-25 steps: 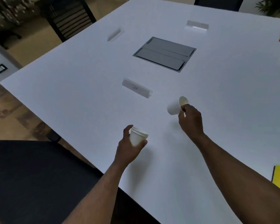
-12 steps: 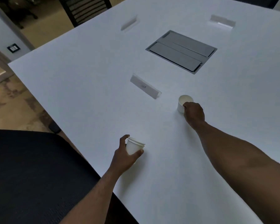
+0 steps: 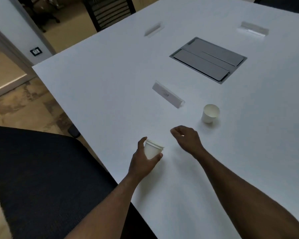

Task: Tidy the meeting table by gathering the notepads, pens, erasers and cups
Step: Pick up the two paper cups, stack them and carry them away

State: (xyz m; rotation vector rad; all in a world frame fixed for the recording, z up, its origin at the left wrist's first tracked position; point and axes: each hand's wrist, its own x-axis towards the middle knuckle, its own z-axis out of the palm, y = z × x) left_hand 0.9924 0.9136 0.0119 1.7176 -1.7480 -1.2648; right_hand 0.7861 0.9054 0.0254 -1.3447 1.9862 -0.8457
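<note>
My left hand (image 3: 143,163) is wrapped around a stack of white paper cups (image 3: 152,150), held upright just above the white table (image 3: 110,80) near its front edge. A single white paper cup (image 3: 210,113) stands upright on the table further in and to the right. My right hand (image 3: 187,139) hovers between the two, empty, with its fingers loosely curled and apart, a short way from the lone cup.
A clear name-card holder (image 3: 168,96) lies just left of the lone cup. A grey cable hatch (image 3: 208,59) is set into the table's middle, with two more holders (image 3: 154,29) (image 3: 253,29) beyond. A dark chair (image 3: 41,178) is at the near left.
My right hand set the lone cup upright on the table, let go and drew back toward the cup stack. My left hand kept hold of the stack.
</note>
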